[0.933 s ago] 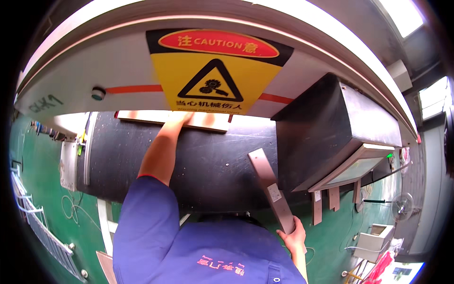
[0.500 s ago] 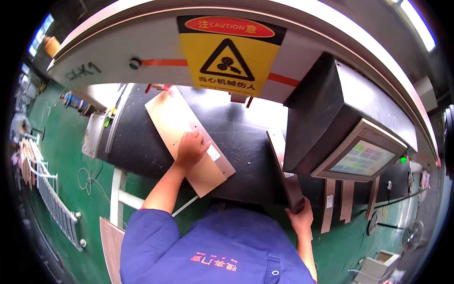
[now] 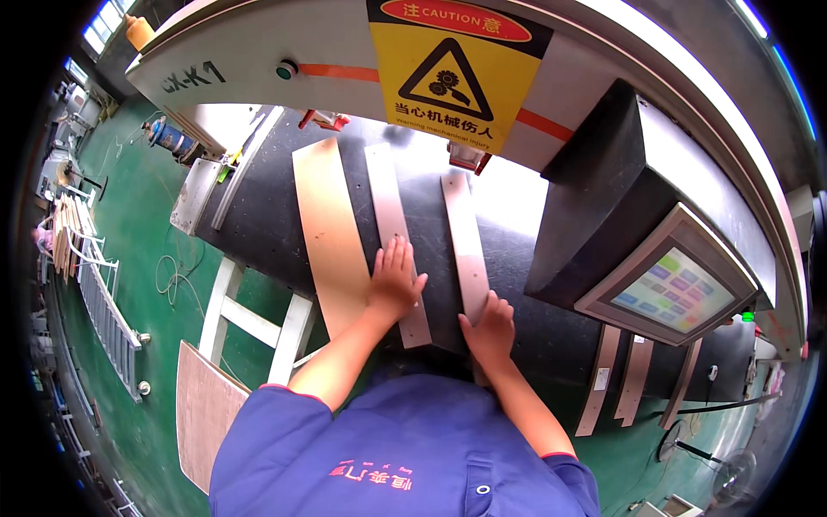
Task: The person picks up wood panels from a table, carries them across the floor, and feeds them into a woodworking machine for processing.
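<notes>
Black conveyor belt (image 3: 258,215), three boards (image 3: 332,233)

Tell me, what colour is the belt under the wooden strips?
Black; the belt shows best in the head view, under both hands.

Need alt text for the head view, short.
A person in a blue shirt presses the left hand flat on a narrow wooden strip and the right hand on a second strip, both lying on a black conveyor belt beside a wider board, under a yellow warning sign.
</notes>
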The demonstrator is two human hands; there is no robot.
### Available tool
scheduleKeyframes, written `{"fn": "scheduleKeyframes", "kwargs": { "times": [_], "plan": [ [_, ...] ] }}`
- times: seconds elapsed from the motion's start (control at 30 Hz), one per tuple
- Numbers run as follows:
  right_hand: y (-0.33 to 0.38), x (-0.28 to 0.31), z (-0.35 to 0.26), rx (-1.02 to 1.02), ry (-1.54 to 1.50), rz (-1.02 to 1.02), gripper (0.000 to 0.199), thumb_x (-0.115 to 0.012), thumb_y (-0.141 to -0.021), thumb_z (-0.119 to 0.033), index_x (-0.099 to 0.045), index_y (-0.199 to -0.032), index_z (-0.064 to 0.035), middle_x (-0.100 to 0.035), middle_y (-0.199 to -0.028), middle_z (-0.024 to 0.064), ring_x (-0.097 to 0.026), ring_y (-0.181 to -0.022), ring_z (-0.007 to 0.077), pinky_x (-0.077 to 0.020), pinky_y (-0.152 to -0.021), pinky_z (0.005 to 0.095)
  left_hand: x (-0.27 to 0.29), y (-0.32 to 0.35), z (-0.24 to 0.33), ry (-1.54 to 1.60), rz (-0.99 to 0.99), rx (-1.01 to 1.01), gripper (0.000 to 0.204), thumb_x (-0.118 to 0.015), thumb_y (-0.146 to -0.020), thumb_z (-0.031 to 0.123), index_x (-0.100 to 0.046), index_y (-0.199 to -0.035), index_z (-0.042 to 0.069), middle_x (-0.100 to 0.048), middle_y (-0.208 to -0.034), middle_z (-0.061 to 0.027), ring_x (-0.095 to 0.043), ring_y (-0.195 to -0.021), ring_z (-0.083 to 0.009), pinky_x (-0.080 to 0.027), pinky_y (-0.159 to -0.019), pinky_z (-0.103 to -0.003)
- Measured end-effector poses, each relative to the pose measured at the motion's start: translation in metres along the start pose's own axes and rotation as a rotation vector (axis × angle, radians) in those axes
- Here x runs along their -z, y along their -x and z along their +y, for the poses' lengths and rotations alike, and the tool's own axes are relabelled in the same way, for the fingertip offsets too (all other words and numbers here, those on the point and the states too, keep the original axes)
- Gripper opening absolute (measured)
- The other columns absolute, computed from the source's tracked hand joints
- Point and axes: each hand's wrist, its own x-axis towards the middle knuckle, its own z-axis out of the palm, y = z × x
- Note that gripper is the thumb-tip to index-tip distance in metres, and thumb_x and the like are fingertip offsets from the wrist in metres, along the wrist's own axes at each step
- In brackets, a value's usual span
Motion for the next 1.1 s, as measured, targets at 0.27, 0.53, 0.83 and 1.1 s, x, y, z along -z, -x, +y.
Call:
{"fn": "scheduleKeyframes", "kwargs": {
  "times": [0.27,0.53,0.83,1.1],
  "plan": [
    [-0.005,-0.017,0.002,0.111,-0.303,-0.012,0.062,-0.073,-0.081,-0.023,-0.045,-0.131,-0.0001,-0.052,-0.114,0.0185,-0.055,-0.109,0.0373,-0.0502,-0.087,0.0444,0.010,0.025,0.048,0.266,-0.145,-0.123,0.065,-0.060,-0.091,0.027,-0.038,-0.144,-0.003,-0.029,-0.155,-0.0212,-0.022,-0.146,-0.0412,-0.023,-0.119,-0.049],
    [-0.013,-0.014,0.007,0.059,-0.422,-0.055,0.059,-0.071,-0.083,-0.015,-0.045,-0.134,0.0006,-0.051,-0.120,0.0199,-0.056,-0.110,0.0398,-0.0497,-0.089,0.0445,0.015,0.024,0.048,0.319,-0.162,-0.264,0.055,-0.057,-0.092,0.019,-0.042,-0.140,-0.004,-0.031,-0.154,-0.0203,-0.021,-0.147,-0.0380,-0.025,-0.119,-0.043],
    [-0.012,-0.020,0.007,0.056,-0.414,-0.035,0.060,-0.071,-0.083,-0.012,-0.044,-0.136,0.0002,-0.051,-0.122,0.0197,-0.056,-0.112,0.0395,-0.0494,-0.090,0.0437,0.014,0.023,0.045,0.402,-0.174,-0.234,0.064,-0.067,-0.088,0.031,-0.043,-0.140,0.002,-0.033,-0.153,-0.0166,-0.022,-0.147,-0.0380,-0.028,-0.117,-0.044],
    [-0.017,-0.023,0.002,0.038,-0.399,-0.021,0.062,-0.073,-0.082,-0.010,-0.044,-0.136,0.0012,-0.051,-0.120,0.0208,-0.056,-0.111,0.0411,-0.0493,-0.090,0.0445,0.006,0.007,0.040,0.438,-0.151,-0.269,0.061,-0.071,-0.084,0.022,-0.045,-0.136,0.001,-0.036,-0.151,-0.0168,-0.023,-0.147,-0.0379,-0.027,-0.118,-0.045]
  ]
}}
